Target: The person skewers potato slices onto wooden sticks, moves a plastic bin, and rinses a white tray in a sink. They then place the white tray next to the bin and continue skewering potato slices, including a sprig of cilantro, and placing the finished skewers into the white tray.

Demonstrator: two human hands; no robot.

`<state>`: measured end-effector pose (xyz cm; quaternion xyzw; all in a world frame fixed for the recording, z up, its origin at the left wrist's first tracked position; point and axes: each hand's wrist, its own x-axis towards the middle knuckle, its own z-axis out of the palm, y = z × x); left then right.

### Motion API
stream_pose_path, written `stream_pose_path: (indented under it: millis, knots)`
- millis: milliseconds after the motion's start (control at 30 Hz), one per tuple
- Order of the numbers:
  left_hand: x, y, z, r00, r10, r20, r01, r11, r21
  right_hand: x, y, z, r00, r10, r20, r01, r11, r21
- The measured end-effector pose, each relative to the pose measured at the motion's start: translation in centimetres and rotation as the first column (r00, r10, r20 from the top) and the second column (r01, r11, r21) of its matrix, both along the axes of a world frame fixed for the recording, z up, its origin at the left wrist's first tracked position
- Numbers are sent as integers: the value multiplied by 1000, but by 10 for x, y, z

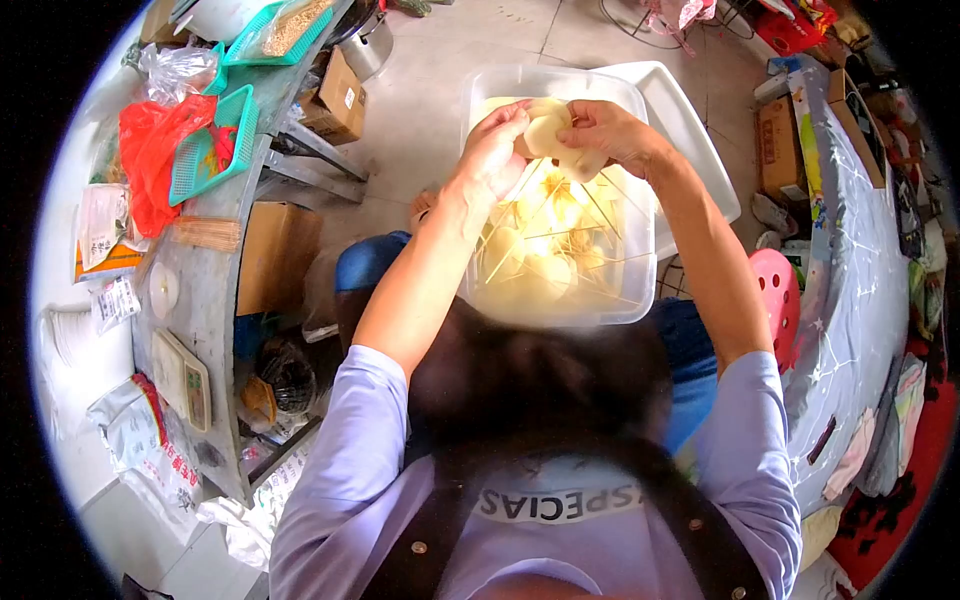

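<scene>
Above a clear plastic tub [640,240], several pale round slices, which look like potato slices [547,133], are held between my two hands. My left hand [497,150] pinches their left side, thumb and fingers closed. On the other side, my right hand [612,136] grips the slices with its fingers curled around them. Whether a skewer runs through the slices is hidden by my fingers. Inside the tub below lie more pale slices [548,275] and thin wooden skewers [497,232] pointing in various directions, brightly lit in the middle.
A white lid [690,130] lies behind the tub at right. The left-hand table holds a green basket [240,135], a red plastic bag [150,160], a bundle of skewers [207,233] and a scale [182,380]. A pink perforated stool [775,300] stands at right, beside a cloth-covered surface [850,300].
</scene>
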<state>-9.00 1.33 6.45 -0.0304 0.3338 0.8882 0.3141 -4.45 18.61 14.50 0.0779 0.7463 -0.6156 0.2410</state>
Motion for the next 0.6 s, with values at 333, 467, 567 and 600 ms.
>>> stream_pose_path:
  millis: [333, 467, 567, 600]
  knots:
    - [8, -1, 18, 978, -210, 17, 207, 946, -251, 46, 82, -43, 884, -458, 95, 435, 731, -526]
    - [23, 2, 6, 872, -435, -224, 176, 706, -686, 79, 191, -90, 636, -771, 36, 715, 571, -403]
    - [43, 12, -35, 658, -695, -289, 91, 455, -886, 107, 290, -220, 400, -830, 389, 859, 191, -475]
    - [51, 19, -41, 505, -779, -372, -120, 363, -924, 112, 304, -260, 135, -862, 489, 956, -17, -294]
